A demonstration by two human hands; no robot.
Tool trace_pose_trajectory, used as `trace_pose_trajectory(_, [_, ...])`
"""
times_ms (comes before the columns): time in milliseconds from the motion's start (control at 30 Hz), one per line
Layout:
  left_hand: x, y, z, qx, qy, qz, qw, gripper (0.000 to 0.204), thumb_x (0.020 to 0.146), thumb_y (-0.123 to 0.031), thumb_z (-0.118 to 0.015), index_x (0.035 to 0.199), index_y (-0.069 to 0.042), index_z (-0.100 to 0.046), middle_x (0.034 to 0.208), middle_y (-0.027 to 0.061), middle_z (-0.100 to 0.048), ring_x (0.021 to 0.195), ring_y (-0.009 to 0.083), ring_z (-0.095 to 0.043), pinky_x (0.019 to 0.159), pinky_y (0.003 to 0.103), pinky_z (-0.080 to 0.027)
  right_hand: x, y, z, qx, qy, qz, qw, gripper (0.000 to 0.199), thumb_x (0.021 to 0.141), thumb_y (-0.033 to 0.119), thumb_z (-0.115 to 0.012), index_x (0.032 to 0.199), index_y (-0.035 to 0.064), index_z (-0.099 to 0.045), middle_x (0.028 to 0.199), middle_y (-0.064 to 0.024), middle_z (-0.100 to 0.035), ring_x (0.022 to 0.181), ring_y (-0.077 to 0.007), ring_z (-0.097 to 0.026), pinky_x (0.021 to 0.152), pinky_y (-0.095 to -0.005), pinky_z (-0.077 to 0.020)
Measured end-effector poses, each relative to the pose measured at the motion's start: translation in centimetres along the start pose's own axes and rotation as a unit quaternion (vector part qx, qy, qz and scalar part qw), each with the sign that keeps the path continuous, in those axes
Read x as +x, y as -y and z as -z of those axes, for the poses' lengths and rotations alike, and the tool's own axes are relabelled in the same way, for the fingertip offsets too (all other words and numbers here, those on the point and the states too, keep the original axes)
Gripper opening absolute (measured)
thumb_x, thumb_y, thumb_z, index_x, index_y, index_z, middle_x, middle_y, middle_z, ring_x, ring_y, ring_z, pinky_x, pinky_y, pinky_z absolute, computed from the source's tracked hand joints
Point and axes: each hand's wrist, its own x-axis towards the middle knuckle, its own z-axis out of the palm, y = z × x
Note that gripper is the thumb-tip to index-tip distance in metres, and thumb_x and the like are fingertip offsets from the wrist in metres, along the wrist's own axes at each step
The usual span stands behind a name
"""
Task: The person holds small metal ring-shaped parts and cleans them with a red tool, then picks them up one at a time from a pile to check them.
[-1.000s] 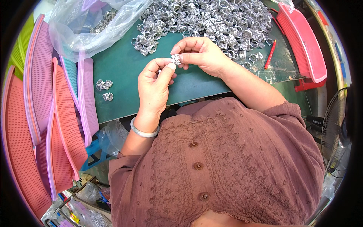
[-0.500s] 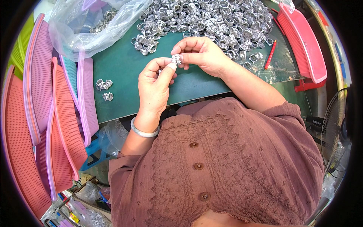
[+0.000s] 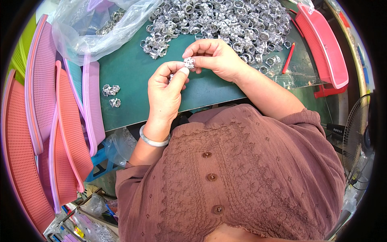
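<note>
Between both hands, above the green tabletop [image 3: 133,92], is a silvery ring [image 3: 188,62] with a cluster of pale stones turned upward. My left hand [image 3: 165,86] pinches it from below with thumb and forefinger, and a bit of another silvery piece [image 3: 171,77] shows among its curled fingers. Closed on the ring's right side are the thumb and fingertips of my right hand [image 3: 217,60]; the band itself is hidden by the fingers. Beyond the hands spreads a large heap of similar rings [image 3: 225,24]. A few rings [image 3: 111,90] lie apart to the left.
Stacked plastic baskets [image 3: 40,80] line the left side. A clear plastic bag [image 3: 76,36] with more silvery pieces lies at the far left. To the right are a red pen-like stick [image 3: 288,58], a pink basket [image 3: 322,44] and a black fan [image 3: 356,141].
The ring between my fingers has turned slightly, its stone cluster now facing up more fully. Both hands stay in nearly the same place.
</note>
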Motion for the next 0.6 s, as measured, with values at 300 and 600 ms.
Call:
trace_pose_trajectory(300, [0.28,0.19,-0.10,0.028,-0.001,-0.013,1.000,0.006,0.081,-0.009,-0.059,0.085,-0.005,-0.058,0.071,-0.0021,-0.056,0.060,0.0051,-0.050,0.052,0.017,-0.038,-0.12,-0.56,-0.12,-0.083,-0.031,0.070,0.994,0.011,0.079,0.000,-0.055,0.089,0.0009,-0.061,0.084,-0.0022,-0.058,0.073,-0.0074,-0.054,0.066,-0.0206,-0.0447])
trace_pose_trajectory(600, [0.66,0.45,0.26,0.008,-0.034,0.029,0.999,0.014,0.085,-0.015,-0.053,0.087,-0.002,-0.058,0.068,-0.0015,-0.053,0.058,0.0054,-0.048,0.051,0.018,-0.038,-0.11,-0.57,-0.02,-0.131,-0.022,0.105,0.986,0.014,0.082,0.005,-0.056,0.094,0.0004,-0.060,0.085,-0.0021,-0.058,0.075,-0.0065,-0.053,0.067,-0.0201,-0.0443])
